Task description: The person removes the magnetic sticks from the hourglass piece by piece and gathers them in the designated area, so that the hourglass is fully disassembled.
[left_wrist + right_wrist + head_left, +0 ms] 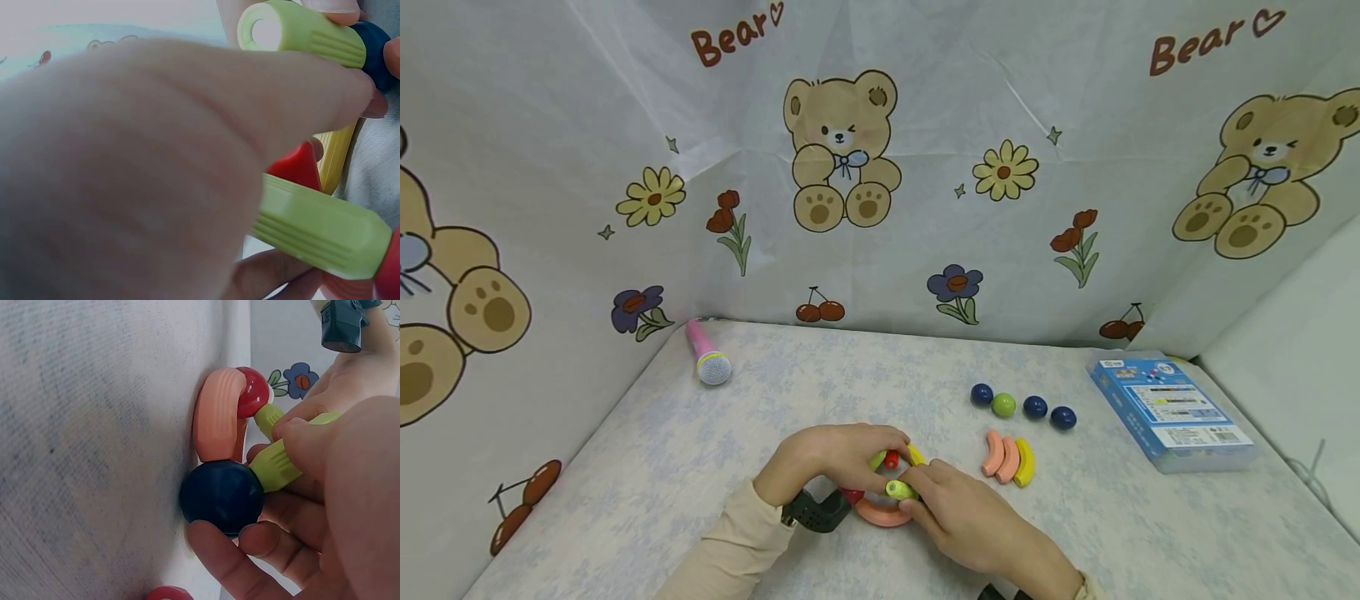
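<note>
Salmon-coloured arc (pixel 882 514): toward the near side of the table (pixel 805 375), about midway between its left and right edges. One end meets a red ball (pixel 252 394), the other a navy ball (pixel 223 497).

Your left hand (pixel 850 457): fingers curled, gripping a light-green stick (pixel 325 228) joined to the red ball. Your right hand (pixel 966 512): narrow, pinching a second green stick (pixel 901 490), its end at the navy ball; two of your fingertips touch that ball. Yellow piece (pixel 915 454) and red piece (pixel 891 459) show between your hands, partly covered.

Toward the far-right corner: four balls (pixel 1034 407) in a row, three navy, one green. Just nearer you, two salmon curves (pixel 1008 461) beside a yellow curve (pixel 1024 462). Blue-printed box (pixel 1150 400) at the far-right corner; pink microphone (pixel 702 342) at the far-left.
</note>
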Tool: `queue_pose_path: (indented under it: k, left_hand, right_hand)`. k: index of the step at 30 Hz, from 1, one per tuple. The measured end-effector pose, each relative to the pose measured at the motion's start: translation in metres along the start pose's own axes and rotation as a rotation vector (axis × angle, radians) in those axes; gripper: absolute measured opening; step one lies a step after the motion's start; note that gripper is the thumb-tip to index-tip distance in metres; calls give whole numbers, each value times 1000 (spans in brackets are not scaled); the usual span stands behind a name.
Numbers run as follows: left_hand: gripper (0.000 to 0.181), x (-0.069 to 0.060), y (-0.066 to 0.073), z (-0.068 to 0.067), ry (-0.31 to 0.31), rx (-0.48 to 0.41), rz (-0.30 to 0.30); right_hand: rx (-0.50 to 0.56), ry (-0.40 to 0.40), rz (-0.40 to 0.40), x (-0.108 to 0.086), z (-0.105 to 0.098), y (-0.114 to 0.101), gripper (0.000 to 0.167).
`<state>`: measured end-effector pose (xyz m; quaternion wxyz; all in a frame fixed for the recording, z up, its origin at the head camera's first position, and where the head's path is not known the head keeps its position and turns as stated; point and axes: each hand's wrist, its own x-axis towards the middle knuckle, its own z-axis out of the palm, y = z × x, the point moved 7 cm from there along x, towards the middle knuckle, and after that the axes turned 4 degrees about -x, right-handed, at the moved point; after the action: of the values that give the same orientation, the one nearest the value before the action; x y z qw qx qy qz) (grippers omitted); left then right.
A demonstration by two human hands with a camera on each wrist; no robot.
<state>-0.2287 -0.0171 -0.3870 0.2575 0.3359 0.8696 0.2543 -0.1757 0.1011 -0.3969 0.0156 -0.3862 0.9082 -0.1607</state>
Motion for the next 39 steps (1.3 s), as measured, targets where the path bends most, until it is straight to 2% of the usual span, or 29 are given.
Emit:
queue_pose_path:
  k: [7,18,23,30,39]
  left_hand:
    - [36,0,0,1,-6,-7,-1]
    - [37,0,2,1,-11,1,19]
    - [42,1,1,1,-13,20,6]
    - [42,1,2,1,-20,39,10]
    - [41,-2,2,1,-28,54,20]
  right_hand:
    - [-11,-1,-13,0,1,0,23]
    - [25,16,-16,-1,1,0,23]
    - [32,14,-9,-1,2,1,24]
    - [11,51,-32,0,4,-1,22]
    - [-13,50,-15,2,9,-1,22]
